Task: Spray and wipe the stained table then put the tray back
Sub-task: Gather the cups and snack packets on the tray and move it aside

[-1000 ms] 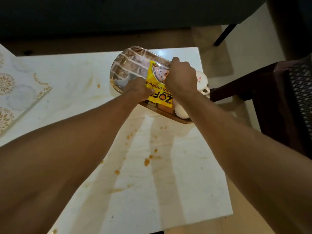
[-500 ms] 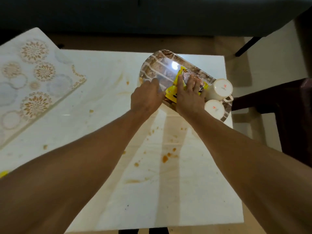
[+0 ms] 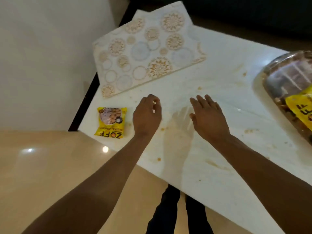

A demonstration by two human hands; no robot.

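Note:
The white marble table (image 3: 219,92) carries orange-brown spots and smears across its top. At the right edge of view the oval tray (image 3: 285,76) sits on it, with a yellow packet (image 3: 302,107) lying inside. My left hand (image 3: 146,115) hovers over the table's near-left part, fingers loosely curled, holding nothing. My right hand (image 3: 207,115) hovers beside it with fingers straight and spread. A second yellow snack packet (image 3: 110,122) lies flat on the table's corner, just left of my left hand.
A patterned tile board (image 3: 145,49) with gold and grey circles lies across the table's far-left corner, overhanging the edge. Glossy beige floor (image 3: 50,166) spreads at the lower left. My legs (image 3: 179,213) stand at the table's near edge.
Both hands have left the tray and its packet and swung left over the table. The view has turned left, so the tray now sits at the right edge and a packet shows at the corner.

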